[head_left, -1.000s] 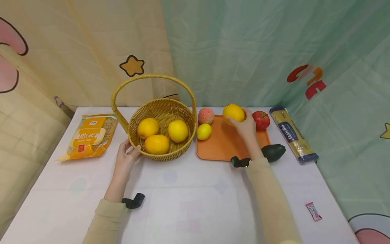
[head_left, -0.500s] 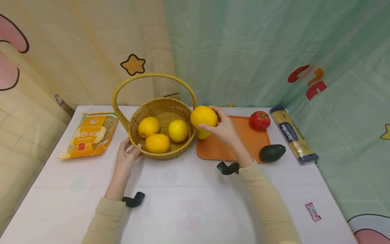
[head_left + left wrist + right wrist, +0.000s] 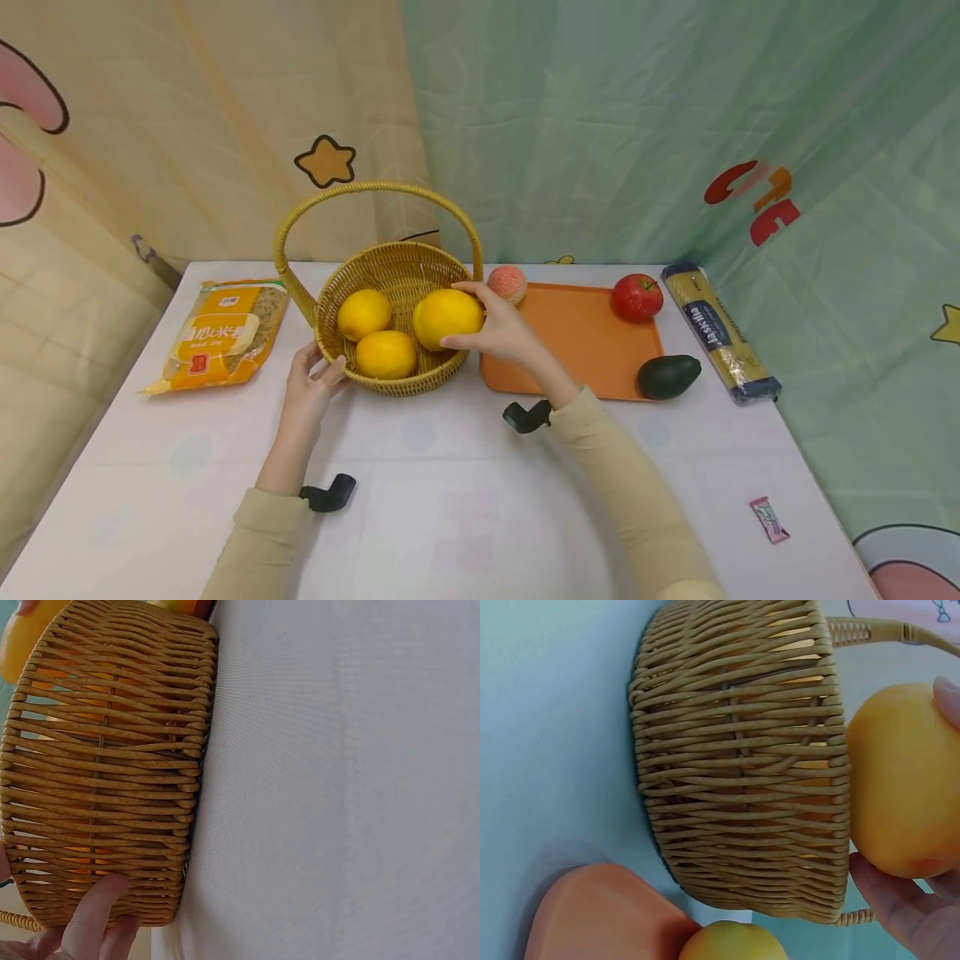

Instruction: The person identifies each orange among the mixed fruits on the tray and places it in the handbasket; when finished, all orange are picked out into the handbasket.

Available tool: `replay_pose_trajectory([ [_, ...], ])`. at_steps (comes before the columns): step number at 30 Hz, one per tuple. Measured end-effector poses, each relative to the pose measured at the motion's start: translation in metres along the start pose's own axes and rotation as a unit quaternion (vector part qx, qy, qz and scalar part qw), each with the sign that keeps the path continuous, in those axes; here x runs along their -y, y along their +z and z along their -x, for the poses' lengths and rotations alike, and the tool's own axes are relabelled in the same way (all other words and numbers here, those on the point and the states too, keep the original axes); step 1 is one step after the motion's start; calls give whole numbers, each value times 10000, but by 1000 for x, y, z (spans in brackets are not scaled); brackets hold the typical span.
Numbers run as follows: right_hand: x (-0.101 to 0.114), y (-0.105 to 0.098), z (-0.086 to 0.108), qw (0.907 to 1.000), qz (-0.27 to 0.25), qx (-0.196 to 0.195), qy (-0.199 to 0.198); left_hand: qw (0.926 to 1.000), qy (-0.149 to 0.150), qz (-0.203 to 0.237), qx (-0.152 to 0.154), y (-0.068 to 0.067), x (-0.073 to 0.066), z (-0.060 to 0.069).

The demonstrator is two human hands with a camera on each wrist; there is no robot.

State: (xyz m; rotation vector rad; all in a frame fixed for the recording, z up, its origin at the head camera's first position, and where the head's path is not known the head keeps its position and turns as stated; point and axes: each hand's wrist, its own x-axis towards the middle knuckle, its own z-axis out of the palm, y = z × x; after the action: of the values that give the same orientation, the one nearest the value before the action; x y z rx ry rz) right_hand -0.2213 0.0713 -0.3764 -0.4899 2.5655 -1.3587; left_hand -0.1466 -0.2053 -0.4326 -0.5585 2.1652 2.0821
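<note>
My right hand (image 3: 495, 329) holds a large smooth yellow oval fruit (image 3: 453, 319) over the right side of the wicker basket (image 3: 405, 385). In the right wrist view, thumb and fingers pinch that fruit (image 3: 907, 784) just above the rim. Inside the basket lie two similar yellow fruits in plain sight, one yellow fruit (image 3: 365, 315) at the left and another yellow fruit (image 3: 386, 354) in front. A third is mostly hidden behind the held one. My left hand (image 3: 311, 387) grips the basket's front left rim, its fingers (image 3: 101, 907) against the woven outer wall.
An orange tray (image 3: 577, 333) stands to the right, with a pink peach-like fruit (image 3: 507, 285), a red tomato-like fruit (image 3: 637, 297) and a dark green avocado (image 3: 669, 377). A small yellow-green fruit (image 3: 731, 945) sits near the basket. Packages (image 3: 225, 333) flank both sides; the tall handle (image 3: 378, 187) arches over the basket.
My right hand has carried the yellow fruit leftward from above the tray to over the basket. The left hand stays at the basket's rim.
</note>
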Motion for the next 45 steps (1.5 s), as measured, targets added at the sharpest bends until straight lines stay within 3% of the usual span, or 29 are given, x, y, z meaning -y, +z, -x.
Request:
replay_pose_trajectory([
  [17, 5, 9, -11, 9927, 928, 721, -272, 10000, -8, 1, 26, 1, -1, 1],
  [32, -1, 19, -20, 9907, 943, 525, -827, 10000, 21, -23, 23, 0, -2, 2],
  [45, -5, 25, -22, 9875, 1089, 742, -866, 10000, -25, -62, -23, 0, -2, 1],
])
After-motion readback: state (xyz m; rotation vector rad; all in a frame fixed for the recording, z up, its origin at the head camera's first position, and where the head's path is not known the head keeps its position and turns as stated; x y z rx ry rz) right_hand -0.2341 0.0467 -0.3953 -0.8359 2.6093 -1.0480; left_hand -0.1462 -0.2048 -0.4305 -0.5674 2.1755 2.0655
